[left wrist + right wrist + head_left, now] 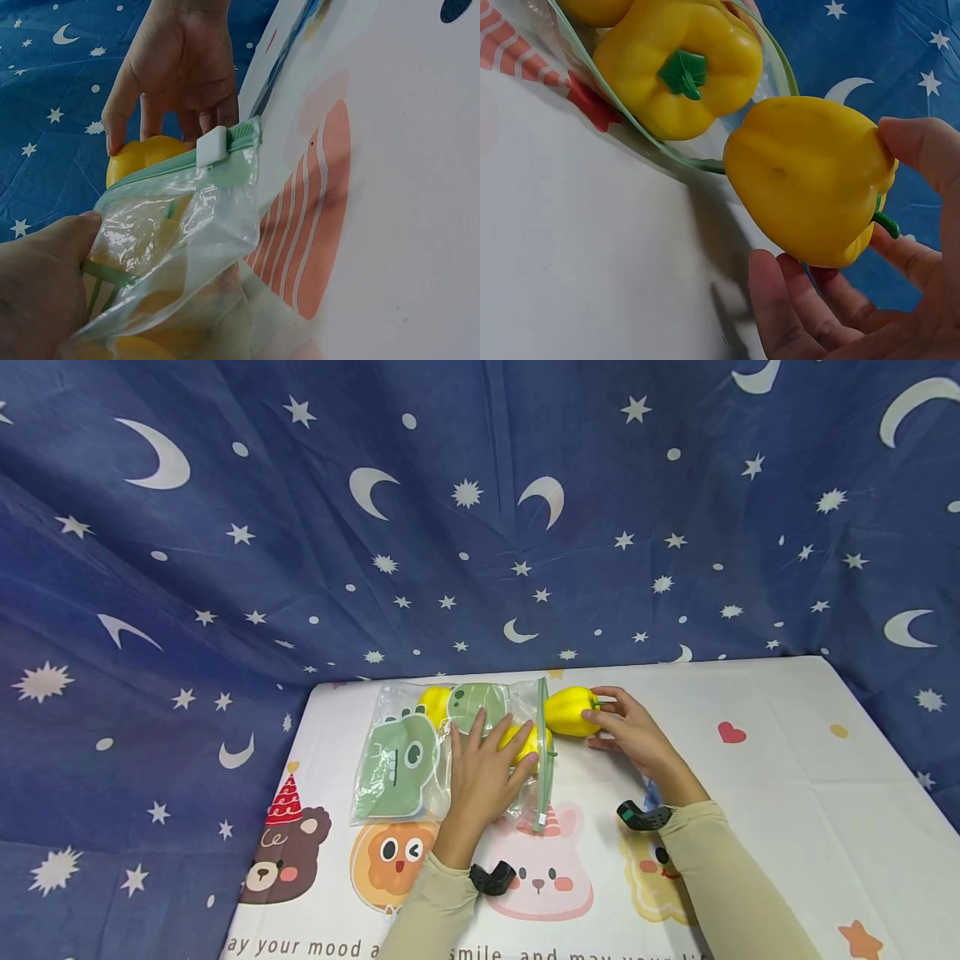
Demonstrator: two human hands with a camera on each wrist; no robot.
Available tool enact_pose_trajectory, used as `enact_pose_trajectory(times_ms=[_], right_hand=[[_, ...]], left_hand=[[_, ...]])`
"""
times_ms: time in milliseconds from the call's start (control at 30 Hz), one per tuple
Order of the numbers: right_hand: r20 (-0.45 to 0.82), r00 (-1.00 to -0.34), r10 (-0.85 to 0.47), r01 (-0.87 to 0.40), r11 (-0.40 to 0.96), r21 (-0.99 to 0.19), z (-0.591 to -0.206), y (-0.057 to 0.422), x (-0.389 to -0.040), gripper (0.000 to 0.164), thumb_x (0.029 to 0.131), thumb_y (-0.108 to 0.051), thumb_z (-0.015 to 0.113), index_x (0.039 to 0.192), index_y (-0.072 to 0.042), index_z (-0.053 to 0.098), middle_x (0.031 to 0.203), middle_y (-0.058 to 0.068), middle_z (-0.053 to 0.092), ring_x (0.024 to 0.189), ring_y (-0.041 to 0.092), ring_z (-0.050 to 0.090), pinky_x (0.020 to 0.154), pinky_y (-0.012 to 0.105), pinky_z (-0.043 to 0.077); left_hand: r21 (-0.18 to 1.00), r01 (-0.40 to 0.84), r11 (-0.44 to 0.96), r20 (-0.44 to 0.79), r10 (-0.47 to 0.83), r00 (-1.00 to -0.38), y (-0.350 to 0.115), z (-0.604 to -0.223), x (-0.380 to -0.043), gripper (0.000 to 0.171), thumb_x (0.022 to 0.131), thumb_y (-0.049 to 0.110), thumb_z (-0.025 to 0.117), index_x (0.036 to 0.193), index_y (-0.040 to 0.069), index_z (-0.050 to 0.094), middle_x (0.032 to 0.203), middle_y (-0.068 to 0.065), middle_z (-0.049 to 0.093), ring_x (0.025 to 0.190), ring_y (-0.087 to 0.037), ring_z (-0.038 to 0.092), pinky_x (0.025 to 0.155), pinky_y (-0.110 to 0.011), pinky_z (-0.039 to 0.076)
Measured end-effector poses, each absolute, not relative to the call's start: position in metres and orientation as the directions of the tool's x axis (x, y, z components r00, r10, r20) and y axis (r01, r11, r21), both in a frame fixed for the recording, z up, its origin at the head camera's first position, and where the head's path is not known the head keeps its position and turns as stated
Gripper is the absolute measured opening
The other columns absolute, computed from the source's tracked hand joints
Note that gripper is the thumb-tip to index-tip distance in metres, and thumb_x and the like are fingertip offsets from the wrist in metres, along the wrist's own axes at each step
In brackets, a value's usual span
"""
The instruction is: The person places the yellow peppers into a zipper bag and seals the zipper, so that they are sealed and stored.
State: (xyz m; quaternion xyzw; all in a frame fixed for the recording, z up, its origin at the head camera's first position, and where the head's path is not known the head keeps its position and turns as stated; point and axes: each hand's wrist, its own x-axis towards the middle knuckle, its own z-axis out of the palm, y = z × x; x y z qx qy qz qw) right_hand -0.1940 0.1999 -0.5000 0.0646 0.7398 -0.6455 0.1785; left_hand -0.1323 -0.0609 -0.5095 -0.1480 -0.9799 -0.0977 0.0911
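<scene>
A clear zip bag [393,772] with green cartoon monster prints lies flat, its green-edged mouth facing right. Inside are yellow bell peppers: one [433,703] at the far side, another [682,67] close to the mouth, its green stem facing out. My left hand [480,777] rests on top of the bag with fingers spread; its thumb [64,240] lies near the bag's edge. At the bag's mouth, my right hand [637,731] holds a yellow bell pepper [810,180] between thumb and fingers. That pepper's stem points toward the right palm.
A white slider [212,146] sits at the near end of the zip. The table's white cloth [780,827] carries printed cartoon figures and lettering. Behind and to the left hangs a blue curtain [450,627] with moons and stars. Each wrist wears a black camera band [643,817].
</scene>
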Motion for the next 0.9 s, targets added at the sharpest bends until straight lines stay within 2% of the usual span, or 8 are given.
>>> enact_pose_trajectory(times_ms=[233, 600, 800, 900], right_hand=[[-0.33, -0.932, -0.148, 0.304, 0.174, -0.937, -0.503, 0.193, -0.195, 0.077, 0.093, -0.036, 0.075, 0.156, -0.02, 0.035, 0.153, 0.02, 0.042, 0.125, 0.037, 0.057, 0.091, 0.041, 0.061], [-0.333, -0.923, -0.193, 0.315, 0.119, -0.942, -0.509, 0.185, -0.198, 0.076, 0.092, -0.034, 0.077, 0.154, -0.016, 0.036, 0.151, 0.02, 0.047, 0.123, 0.032, 0.06, 0.091, 0.041, 0.061], [-0.334, -0.92, -0.204, 0.308, 0.151, -0.939, -0.515, 0.185, -0.199, 0.079, 0.093, -0.037, 0.076, 0.152, -0.008, 0.032, 0.156, 0.021, 0.045, 0.122, 0.031, 0.061, 0.09, 0.038, 0.061], [-0.328, -0.923, -0.202, 0.294, 0.183, -0.938, -0.516, 0.185, -0.198, 0.078, 0.092, -0.038, 0.076, 0.152, -0.007, 0.036, 0.156, 0.021, 0.046, 0.121, 0.033, 0.061, 0.089, 0.037, 0.061]], left_hand=[[0.157, 0.308, 0.938, 0.207, 0.274, -0.939, -0.061, -0.51, -0.132, 0.054, 0.103, 0.063, 0.037, 0.153, 0.045, 0.043, 0.16, 0.006, 0.046, 0.158, -0.034, 0.021, 0.122, -0.072, 0.008], [0.154, 0.317, 0.936, 0.227, 0.278, -0.933, -0.061, -0.51, -0.133, 0.053, 0.103, 0.063, 0.039, 0.153, 0.044, 0.044, 0.158, 0.005, 0.048, 0.157, -0.034, 0.022, 0.121, -0.072, 0.01], [0.153, 0.321, 0.935, 0.239, 0.28, -0.93, -0.061, -0.51, -0.132, 0.053, 0.103, 0.062, 0.039, 0.152, 0.044, 0.046, 0.157, 0.005, 0.049, 0.157, -0.034, 0.024, 0.121, -0.072, 0.011], [0.153, 0.323, 0.934, 0.248, 0.28, -0.927, -0.061, -0.51, -0.132, 0.052, 0.103, 0.062, 0.04, 0.151, 0.044, 0.047, 0.156, 0.005, 0.05, 0.156, -0.035, 0.025, 0.121, -0.073, 0.012]])
